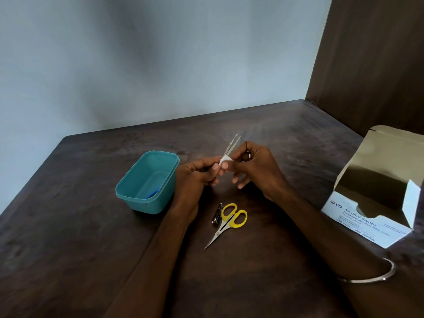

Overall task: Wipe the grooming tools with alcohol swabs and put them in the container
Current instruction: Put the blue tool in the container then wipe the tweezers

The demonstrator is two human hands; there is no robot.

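Both hands are raised above the dark wooden table [91, 226]. The left hand [197, 175] pinches the lower end of the metal tweezers [231, 145] between thumb and fingertips; its remaining fingers are curled. The right hand [252, 166] pinches a white swab [225, 159] around the tweezers just above the left thumb; its lower fingers are spread apart and hold nothing. The tweezer tips point up and away, slightly apart.

The teal container [146, 182] stands on the table just left of the left hand, with a blue item [152, 194] inside. The yellow-handled scissors [227, 222] lie closed below the hands, touching the nail clipper [216, 214] on their left. The open swab box [376, 200] sits at the right. A metal bangle [376, 273] circles the right forearm.
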